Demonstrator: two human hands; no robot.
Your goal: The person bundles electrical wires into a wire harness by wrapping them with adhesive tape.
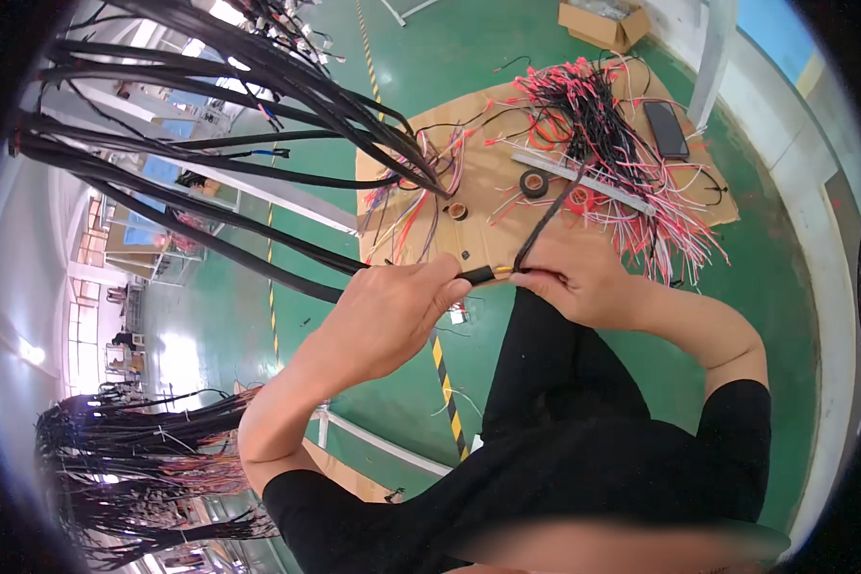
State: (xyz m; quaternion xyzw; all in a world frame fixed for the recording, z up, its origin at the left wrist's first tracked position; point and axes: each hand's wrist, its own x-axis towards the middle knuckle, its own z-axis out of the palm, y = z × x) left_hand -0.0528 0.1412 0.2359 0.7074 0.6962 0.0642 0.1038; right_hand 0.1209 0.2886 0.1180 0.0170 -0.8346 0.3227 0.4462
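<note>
My left hand grips the end of a black taped cable bundle that runs up and left toward a hanging cluster of black harness cables. My right hand pinches the same bundle's tip, where a short yellow piece shows between the two hands. A thin black strand rises from my right fingers toward the cardboard. Both hands are held close together above my black-clad leg.
A cardboard sheet on the green floor carries a heap of red, white and black wires, two rolls of black tape, a dark phone and a metal ruler. A cardboard box lies beyond. More wire bundles hang at lower left.
</note>
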